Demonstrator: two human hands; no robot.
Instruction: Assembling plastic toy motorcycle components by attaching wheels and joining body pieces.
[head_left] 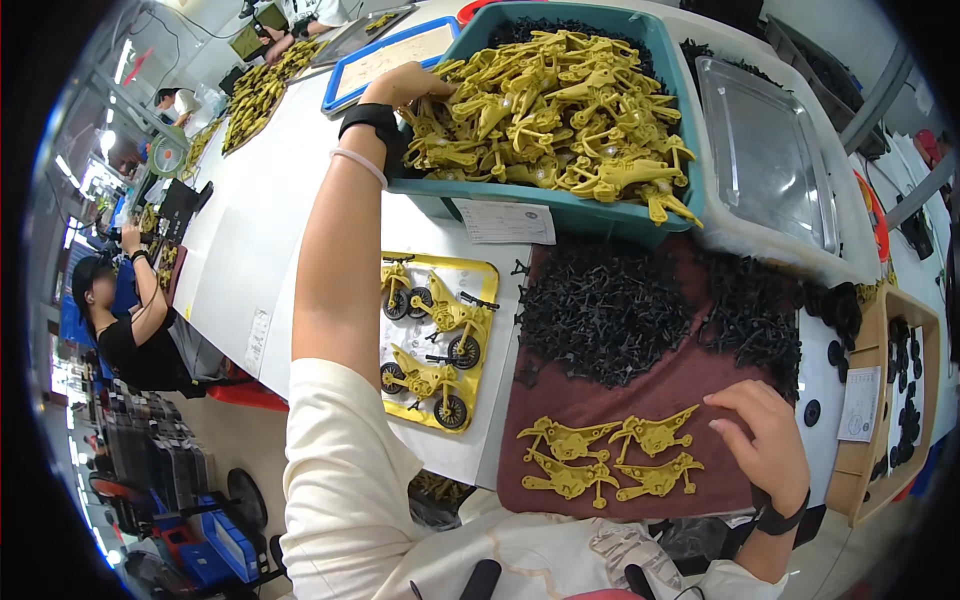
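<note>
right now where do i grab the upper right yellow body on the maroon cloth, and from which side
Probably pinch the upper-right yellow body by its slim pointed end, coming from the right. That end juts up and right, away from the other three yellow bodies, which lie left of and below it; the open right hand is just beside it.

At one o'clock, the yellow parts [560,115] are matt plastic, the bin [590,213] smooth plastic; at two, the tray [765,150] is glossy; at four, the maroon cloth [675,388] is matt.
</note>
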